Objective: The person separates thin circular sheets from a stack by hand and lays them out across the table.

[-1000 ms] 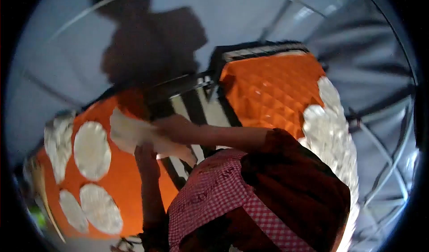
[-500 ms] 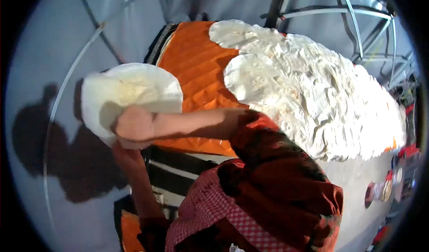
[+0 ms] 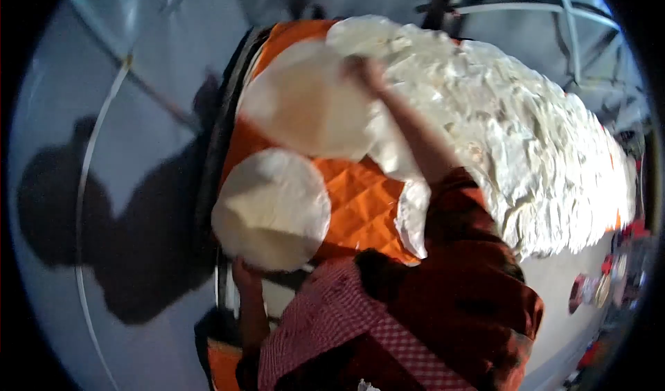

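Observation:
A round white flatbread [image 3: 273, 211], pale and floury, rests on my left hand [image 3: 247, 274] at its lower edge. Most of those fingers are hidden beneath it, so I cannot make out how many breads lie there. Up and to the right, my right hand [image 3: 360, 72] grips the edge of a thin round flatbread [image 3: 305, 107], both smeared by motion. This bread hangs spread over the orange quilted cloth [image 3: 364, 207]. Beside it, many overlapping thin flatbreads [image 3: 499, 135] cover the right part of the cloth.
Grey sheeting [image 3: 159, 204] with pale poles forms the wall on the left and behind. A dark edging [image 3: 232, 114] borders the cloth on its left. Small red and pale items [image 3: 596, 287] stand at the far right.
My right hand has lifted a thin flatbread from the round pile and swung it up and right over the cloth. My left hand, with the remaining bread, has shifted right and down.

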